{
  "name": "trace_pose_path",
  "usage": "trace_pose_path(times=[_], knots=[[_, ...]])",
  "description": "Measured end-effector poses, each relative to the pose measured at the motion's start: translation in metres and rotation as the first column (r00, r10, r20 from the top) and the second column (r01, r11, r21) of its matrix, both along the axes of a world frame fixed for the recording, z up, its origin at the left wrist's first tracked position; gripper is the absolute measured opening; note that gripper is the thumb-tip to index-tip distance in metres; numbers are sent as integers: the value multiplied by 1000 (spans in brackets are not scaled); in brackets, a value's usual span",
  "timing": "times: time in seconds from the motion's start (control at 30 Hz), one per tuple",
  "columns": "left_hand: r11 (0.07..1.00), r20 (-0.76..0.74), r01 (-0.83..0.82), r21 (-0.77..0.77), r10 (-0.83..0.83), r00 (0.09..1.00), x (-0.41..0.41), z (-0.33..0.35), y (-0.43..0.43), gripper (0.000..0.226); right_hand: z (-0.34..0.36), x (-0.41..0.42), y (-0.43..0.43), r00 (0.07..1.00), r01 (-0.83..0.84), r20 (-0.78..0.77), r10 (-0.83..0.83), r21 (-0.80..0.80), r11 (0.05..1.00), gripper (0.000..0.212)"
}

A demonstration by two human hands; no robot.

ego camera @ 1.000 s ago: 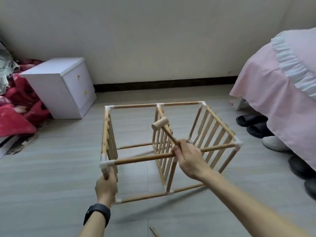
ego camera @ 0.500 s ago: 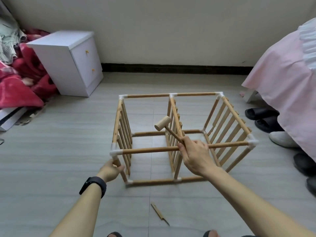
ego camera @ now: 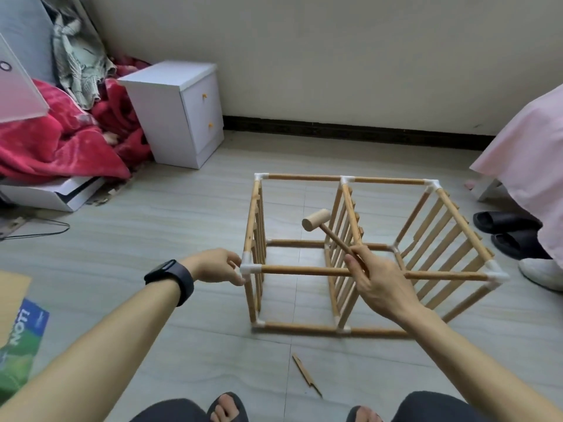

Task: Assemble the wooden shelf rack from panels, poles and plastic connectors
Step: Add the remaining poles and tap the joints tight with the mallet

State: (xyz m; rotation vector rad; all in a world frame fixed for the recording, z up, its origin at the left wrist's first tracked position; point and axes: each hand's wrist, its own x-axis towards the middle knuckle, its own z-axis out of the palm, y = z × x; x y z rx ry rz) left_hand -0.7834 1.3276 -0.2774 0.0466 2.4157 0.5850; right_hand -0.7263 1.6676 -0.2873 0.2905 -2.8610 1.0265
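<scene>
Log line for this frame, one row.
stage: rack upright on floor | left hand: at near-left top connector, grip unclear | right hand: holds mallet by handle, head above rack
</scene>
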Motion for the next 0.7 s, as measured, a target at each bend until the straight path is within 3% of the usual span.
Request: trace_pose_path(times=[0.1, 0.17, 0.23, 0.37, 0.47, 0.53, 0.63, 0.7], knots=[[983, -169, -59, 176, 89, 981, 17, -44, 8, 24, 6, 0, -24, 998, -39, 46, 41, -39, 998, 18], [906, -204, -189, 379, 281, 938, 32, -69, 14, 28, 8, -6, -39, 994, -55, 91, 59, -42, 998, 25], [838, -237, -276, 470, 421, 875, 43, -89, 21, 38, 8, -9, -52, 984, -105, 140, 112, -57, 993, 29], [831, -350, -310, 463, 492, 797, 50, -108, 30, 44, 5, -7, -69, 955, -231, 191, 225, 5, 973, 26], [834, -332, -321, 449, 489, 806, 51, -108, 31, 51, 6, -3, -79, 954, -298, -18, 298, -77, 951, 28], [840, -327, -327, 433, 484, 812, 50, -106, 30, 53, 3, -1, -84, 942, -314, -128, 309, -17, 949, 30], [834, -320, -325, 446, 488, 812, 49, -110, 29, 41, -7, -3, -89, 941, -338, 83, 329, 313, 888, 29], [834, -319, -318, 451, 483, 815, 49, -112, 28, 33, -12, -6, -89, 946, -323, 78, 314, 190, 927, 24]])
